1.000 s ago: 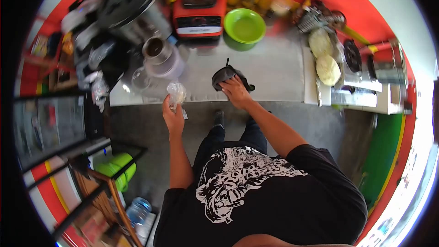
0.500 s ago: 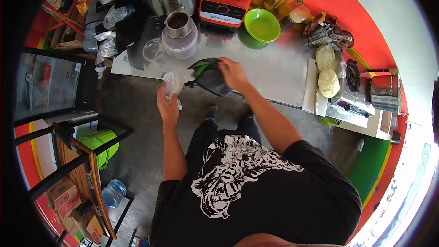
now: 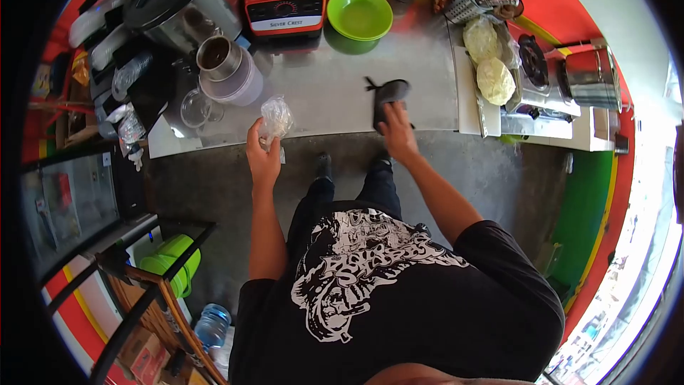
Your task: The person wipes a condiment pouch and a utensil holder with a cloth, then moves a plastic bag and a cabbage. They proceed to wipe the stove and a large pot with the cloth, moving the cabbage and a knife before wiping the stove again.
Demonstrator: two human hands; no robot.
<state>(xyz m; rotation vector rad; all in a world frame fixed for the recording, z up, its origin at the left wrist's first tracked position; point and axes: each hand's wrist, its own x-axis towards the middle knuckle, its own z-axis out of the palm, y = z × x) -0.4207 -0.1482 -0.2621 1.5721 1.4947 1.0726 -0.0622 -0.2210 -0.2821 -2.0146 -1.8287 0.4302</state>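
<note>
A crumpled clear plastic bag [image 3: 276, 117] is in my left hand [image 3: 263, 153], its fingers closed around the lower part, near the counter's front edge. My right hand [image 3: 399, 132] touches a dark pouch [image 3: 390, 100] on the steel counter [image 3: 306, 82]; the fingers look slightly blurred, and whether they grip the pouch is unclear. Left of the bag stands a steel cup [image 3: 219, 58] on top of a whitish plastic tub [image 3: 235, 85], beside a clear round lid [image 3: 195, 108].
A red blender [image 3: 286, 11], a green bowl [image 3: 360, 14] and a large lidded pot [image 3: 178, 7] line the back. To the right are yellowish bags [image 3: 495, 81], a stove [image 3: 534, 64] and a steel pot [image 3: 593, 78]. Black rails [image 3: 135, 257] stand at the lower left.
My right hand has moved right and brought the dark pouch down onto the counter. My left hand still holds the plastic bag. The view has shifted, with the counter objects now further left and higher.
</note>
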